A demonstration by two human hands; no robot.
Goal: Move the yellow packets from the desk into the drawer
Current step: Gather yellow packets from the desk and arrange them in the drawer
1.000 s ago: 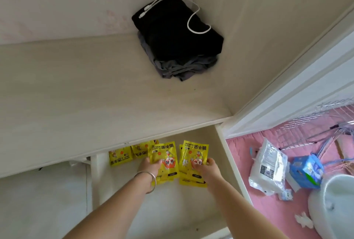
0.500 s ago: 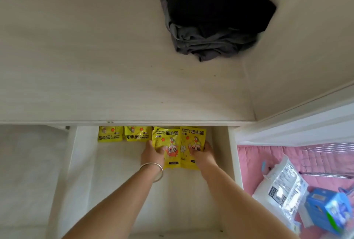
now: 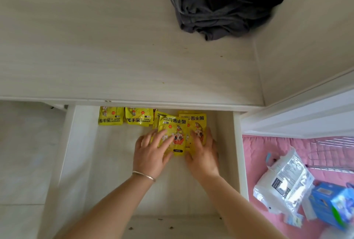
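The white drawer (image 3: 238,154) is pulled open below the pale wooden desk (image 3: 115,47). Several yellow hand-warmer packets lie at its back. Two packets (image 3: 110,116) (image 3: 138,117) sit side by side at the back left, half under the desk edge. A small overlapping pile of packets (image 3: 179,133) lies at the back middle. My left hand (image 3: 151,152), a bangle on its wrist, rests flat on the pile's left side. My right hand (image 3: 203,152) lies flat on its right side. Fingers of both hands are spread, pressing the packets down on the drawer floor.
A dark folded cloth bundle (image 3: 220,9) lies on the desk at the back right. To the right of the drawer, a pink surface (image 3: 254,154) carries a white plastic packet (image 3: 285,181) and a blue box (image 3: 331,206). White floor shows at left.
The view has tilted down and closer over the drawer. My hands lowered the packets they held onto the drawer floor and now lie flat on them.
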